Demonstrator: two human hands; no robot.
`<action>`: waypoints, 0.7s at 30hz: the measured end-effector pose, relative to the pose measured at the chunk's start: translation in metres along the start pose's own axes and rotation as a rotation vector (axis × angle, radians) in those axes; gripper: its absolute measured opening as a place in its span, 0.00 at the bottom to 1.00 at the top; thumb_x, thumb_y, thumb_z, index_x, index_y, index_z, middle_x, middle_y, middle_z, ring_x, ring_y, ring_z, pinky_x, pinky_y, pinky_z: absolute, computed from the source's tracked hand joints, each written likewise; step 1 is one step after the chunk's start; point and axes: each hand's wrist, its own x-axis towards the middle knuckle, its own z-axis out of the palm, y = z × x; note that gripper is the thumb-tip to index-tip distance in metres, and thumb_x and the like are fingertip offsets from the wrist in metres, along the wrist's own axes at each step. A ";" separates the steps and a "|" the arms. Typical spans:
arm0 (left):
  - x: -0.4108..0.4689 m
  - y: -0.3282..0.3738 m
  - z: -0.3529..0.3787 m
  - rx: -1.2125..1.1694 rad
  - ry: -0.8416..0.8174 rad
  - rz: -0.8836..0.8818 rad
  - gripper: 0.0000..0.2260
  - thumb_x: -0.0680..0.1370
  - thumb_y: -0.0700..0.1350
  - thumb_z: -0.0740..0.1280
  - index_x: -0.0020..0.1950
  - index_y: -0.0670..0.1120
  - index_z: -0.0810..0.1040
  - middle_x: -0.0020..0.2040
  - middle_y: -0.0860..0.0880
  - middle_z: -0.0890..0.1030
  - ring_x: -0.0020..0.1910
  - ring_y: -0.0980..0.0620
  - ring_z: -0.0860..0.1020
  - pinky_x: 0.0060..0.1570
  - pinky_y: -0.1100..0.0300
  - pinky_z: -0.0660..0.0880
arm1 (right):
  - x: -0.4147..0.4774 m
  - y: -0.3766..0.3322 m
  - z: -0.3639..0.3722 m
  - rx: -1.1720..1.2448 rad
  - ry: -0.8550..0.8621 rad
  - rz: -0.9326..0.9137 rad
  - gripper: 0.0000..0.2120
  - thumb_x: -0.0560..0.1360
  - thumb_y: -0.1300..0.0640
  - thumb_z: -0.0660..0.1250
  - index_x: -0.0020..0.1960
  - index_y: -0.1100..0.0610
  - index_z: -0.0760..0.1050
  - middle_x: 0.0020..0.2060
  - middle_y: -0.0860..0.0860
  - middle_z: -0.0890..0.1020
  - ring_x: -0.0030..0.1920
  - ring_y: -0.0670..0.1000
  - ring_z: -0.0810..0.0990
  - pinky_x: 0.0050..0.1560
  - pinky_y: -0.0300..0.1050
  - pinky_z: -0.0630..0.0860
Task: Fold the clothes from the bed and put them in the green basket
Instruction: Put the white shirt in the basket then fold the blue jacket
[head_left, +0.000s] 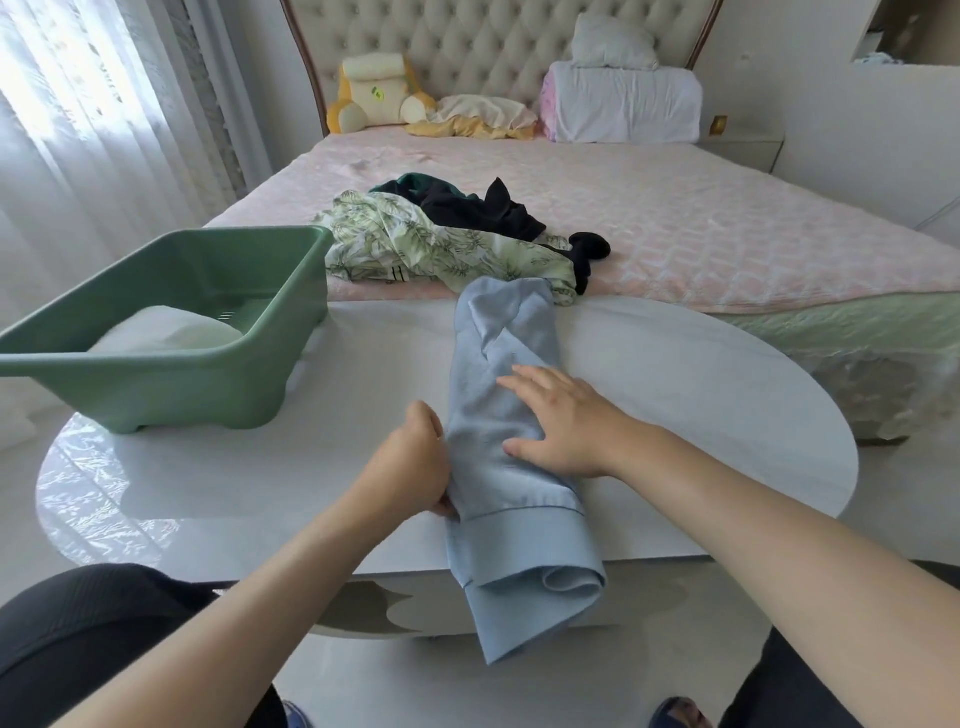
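bed (727, 234) holds a heap not yet folded: a leaf-print garment (415, 244) and dark clothes (478, 208). table (701, 395) at its foot carries the green basket (171, 384), with something white (161, 330) inside. blue garment (506, 431) lies on the table in a long narrow strip, its end hanging off the near edge, seemingly half folded. left hand (410, 462) pinches its left edge; right hand (566, 421) presses flat on top, fingers straight. most of the work looks left.
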 end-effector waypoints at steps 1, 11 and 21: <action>0.002 -0.005 -0.004 0.226 -0.019 0.029 0.10 0.76 0.34 0.61 0.53 0.43 0.64 0.37 0.41 0.79 0.37 0.39 0.82 0.38 0.47 0.79 | -0.001 -0.002 0.002 -0.025 -0.048 0.000 0.41 0.77 0.37 0.64 0.82 0.49 0.51 0.81 0.52 0.50 0.81 0.51 0.48 0.79 0.50 0.49; 0.032 0.032 -0.029 0.781 -0.145 0.173 0.09 0.79 0.57 0.62 0.51 0.53 0.77 0.49 0.54 0.77 0.49 0.48 0.77 0.50 0.56 0.73 | 0.025 -0.003 -0.005 -0.046 -0.034 0.034 0.22 0.78 0.35 0.60 0.65 0.46 0.75 0.65 0.52 0.72 0.69 0.53 0.68 0.70 0.53 0.62; 0.167 0.048 -0.012 0.084 0.138 0.028 0.20 0.79 0.55 0.59 0.51 0.38 0.78 0.50 0.39 0.82 0.48 0.40 0.79 0.42 0.55 0.70 | 0.094 0.044 -0.011 0.036 0.045 0.181 0.39 0.72 0.39 0.71 0.78 0.48 0.60 0.76 0.50 0.62 0.75 0.56 0.62 0.72 0.55 0.63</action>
